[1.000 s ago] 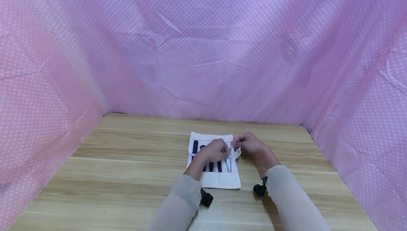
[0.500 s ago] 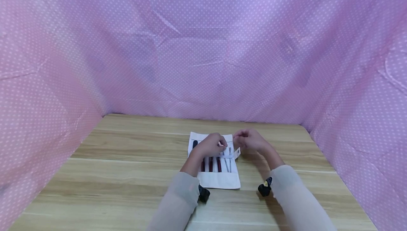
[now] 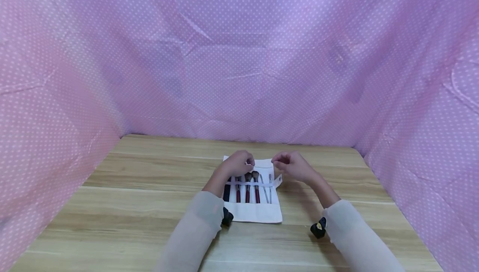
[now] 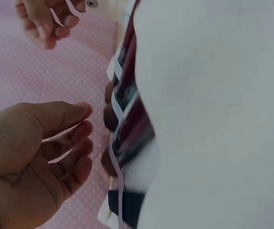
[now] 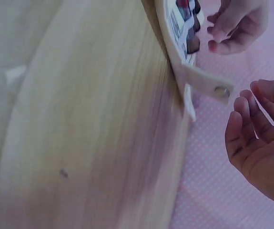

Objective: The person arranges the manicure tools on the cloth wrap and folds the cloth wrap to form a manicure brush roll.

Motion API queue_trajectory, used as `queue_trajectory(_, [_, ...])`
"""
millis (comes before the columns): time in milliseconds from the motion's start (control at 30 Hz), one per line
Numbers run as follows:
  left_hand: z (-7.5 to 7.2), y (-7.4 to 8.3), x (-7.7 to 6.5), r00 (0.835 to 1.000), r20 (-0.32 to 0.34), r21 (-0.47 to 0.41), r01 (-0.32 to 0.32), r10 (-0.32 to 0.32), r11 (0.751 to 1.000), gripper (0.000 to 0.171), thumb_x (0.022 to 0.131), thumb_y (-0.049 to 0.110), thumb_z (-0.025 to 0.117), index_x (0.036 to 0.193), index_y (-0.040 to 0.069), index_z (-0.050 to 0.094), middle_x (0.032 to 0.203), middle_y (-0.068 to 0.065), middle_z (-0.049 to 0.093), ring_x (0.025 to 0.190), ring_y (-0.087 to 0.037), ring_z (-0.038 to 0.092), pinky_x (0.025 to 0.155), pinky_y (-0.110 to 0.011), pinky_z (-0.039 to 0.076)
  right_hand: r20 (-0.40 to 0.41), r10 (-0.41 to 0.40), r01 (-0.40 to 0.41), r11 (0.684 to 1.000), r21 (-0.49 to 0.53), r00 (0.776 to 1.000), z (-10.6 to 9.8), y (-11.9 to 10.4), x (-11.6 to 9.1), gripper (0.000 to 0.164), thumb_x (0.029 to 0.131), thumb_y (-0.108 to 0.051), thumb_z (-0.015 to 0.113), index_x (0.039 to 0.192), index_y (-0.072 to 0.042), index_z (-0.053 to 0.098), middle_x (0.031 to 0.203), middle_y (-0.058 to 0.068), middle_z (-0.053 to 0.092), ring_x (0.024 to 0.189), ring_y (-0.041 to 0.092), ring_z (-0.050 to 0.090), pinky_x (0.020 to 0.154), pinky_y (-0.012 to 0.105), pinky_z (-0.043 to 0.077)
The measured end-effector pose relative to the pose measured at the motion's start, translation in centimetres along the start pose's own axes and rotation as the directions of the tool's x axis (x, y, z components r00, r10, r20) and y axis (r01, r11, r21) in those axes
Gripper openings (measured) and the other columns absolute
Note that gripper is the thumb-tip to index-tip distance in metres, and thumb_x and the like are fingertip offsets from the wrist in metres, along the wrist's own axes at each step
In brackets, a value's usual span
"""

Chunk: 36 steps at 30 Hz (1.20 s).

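A white fabric brush roll (image 3: 258,213) lies unrolled on the table. Its elastic band (image 3: 265,184) crosses several makeup brushes (image 3: 248,193) with dark bristles and red handles. Two thin silver sticks (image 3: 270,195) lie at its right side, and a flat black strip (image 3: 227,193) at its left. Over the roll's upper left part hovers my left hand (image 3: 237,164), empty, with loosely curved fingers, hiding the strip's top. My right hand (image 3: 293,167), also empty and relaxed, is by the upper right corner, near the strap (image 5: 208,83) with its metal snap.
The wooden table (image 3: 149,205) extends on every side of the roll. Pink dotted cloth (image 3: 239,76) hangs behind it and along both sides. A small black wrist camera (image 3: 318,228) sits at the right cuff.
My left hand has moved left across the roll, from the silver sticks to the upper left, uncovering the brush heads. The right hand has lifted slightly from the roll's right edge and stays nearby.
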<state>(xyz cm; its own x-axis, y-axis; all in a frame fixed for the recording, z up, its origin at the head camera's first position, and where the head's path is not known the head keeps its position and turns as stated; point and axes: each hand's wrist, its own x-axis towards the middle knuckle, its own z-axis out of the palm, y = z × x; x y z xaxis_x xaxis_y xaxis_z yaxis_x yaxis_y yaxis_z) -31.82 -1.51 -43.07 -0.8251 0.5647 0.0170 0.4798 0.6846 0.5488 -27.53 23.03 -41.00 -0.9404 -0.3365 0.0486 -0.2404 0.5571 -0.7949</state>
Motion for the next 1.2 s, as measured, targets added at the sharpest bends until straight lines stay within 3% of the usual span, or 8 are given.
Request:
queue_trajectory(200, [-0.7, -0.7, -0.2, 1.0, 0.017, 0.083, 0.01, -0.011, 0.996, 0.015, 0.101, 0.016, 0.064, 0.11, 0.008, 0.071, 0.112, -0.006, 0.068, 0.106, -0.022, 0.062, 0.095, -0.041, 0.051, 0.062, -0.184, 0.192, 0.968, -0.162, 0.981, 1.3, -1.9, -1.0, 0.014, 0.1, -0.011, 0.064, 0.107, -0.001, 0.072, 0.096, 0.01, 0.071, 0.084, 0.015, 0.062, 0.071, 0.029, 0.053])
queue_trajectory(400, [-1.5, -1.2, -0.2, 0.998, 0.063, 0.215, -0.021, 0.008, 0.976, 0.028, 0.104, 0.024, 0.061, 0.127, 0.01, 0.068, 0.127, -0.008, 0.064, 0.123, -0.028, 0.056, 0.106, -0.046, 0.044, 0.164, -0.317, 0.355, 0.872, -0.338, 0.934, 3.0, -3.0, -2.3, 0.029, 0.1, -0.024, 0.068, 0.12, -0.004, 0.069, 0.113, 0.009, 0.069, 0.1, 0.026, 0.066, 0.082, 0.038, 0.055])
queue_trajectory(533, [-1.4, -1.9, -0.2, 0.995, 0.092, 0.291, -0.071, 0.046, 0.954, 0.035, 0.106, 0.031, 0.057, 0.136, 0.016, 0.064, 0.14, -0.008, 0.058, 0.134, -0.03, 0.05, 0.112, -0.052, 0.038, 0.224, -0.35, 0.414, 0.806, -0.422, 0.91, 4.4, -3.5, -3.3, 0.037, 0.099, -0.031, 0.07, 0.127, -0.007, 0.066, 0.122, 0.01, 0.066, 0.11, 0.027, 0.062, 0.091, 0.046, 0.052])
queue_trajectory(767, [-1.0, -3.0, -0.8, 0.985, 0.146, 0.395, -0.14, 0.088, 0.908, 0.041, 0.108, 0.04, 0.05, 0.143, 0.023, 0.059, 0.15, -0.005, 0.051, 0.14, -0.028, 0.043, 0.114, -0.055, 0.034, 0.322, -0.378, 0.497, 0.646, -0.58, 0.868, 6.5, -4.1, -5.0, 0.044, 0.099, -0.044, 0.067, 0.132, -0.015, 0.064, 0.127, 0.002, 0.062, 0.114, 0.02, 0.057, 0.096, 0.044, 0.05])
queue_trajectory(900, [-0.7, -3.3, -1.4, 0.979, 0.187, 0.454, -0.16, 0.082, 0.876, 0.046, 0.109, 0.045, 0.044, 0.149, 0.024, 0.054, 0.154, -0.005, 0.047, 0.143, -0.027, 0.04, 0.115, -0.054, 0.033, 0.388, -0.385, 0.543, 0.496, -0.678, 0.837, 7.4, -4.1, -5.7, 0.051, 0.098, -0.053, 0.064, 0.136, -0.019, 0.062, 0.133, 0.003, 0.059, 0.117, 0.024, 0.057, 0.096, 0.045, 0.05])
queue_trajectory(1000, [-0.5, -3.5, -1.7, 0.974, 0.209, 0.483, -0.182, 0.088, 0.856, 0.049, 0.109, 0.047, 0.041, 0.151, 0.024, 0.05, 0.155, -0.005, 0.046, 0.144, -0.027, 0.039, 0.117, -0.055, 0.031, 0.423, -0.391, 0.567, 0.411, -0.714, 0.817, 7.9, -4.0, -6.0, 0.055, 0.097, -0.055, 0.064, 0.139, -0.022, 0.06, 0.135, 0.005, 0.058, 0.118, 0.025, 0.056, 0.095, 0.046, 0.051])
queue_trajectory(1200, [-0.2, -4.0, -2.1, 0.972, 0.215, 0.517, -0.197, 0.096, 0.833, 0.053, 0.109, 0.051, 0.034, 0.154, 0.025, 0.046, 0.156, -0.004, 0.045, 0.144, -0.026, 0.04, 0.116, -0.053, 0.032, 0.456, -0.363, 0.578, 0.4, -0.711, 0.813, 8.5, -3.7, -6.6, 0.052, 0.098, -0.052, 0.064, 0.141, -0.024, 0.058, 0.132, 0.003, 0.059, 0.116, 0.023, 0.055, 0.097, 0.045, 0.05])
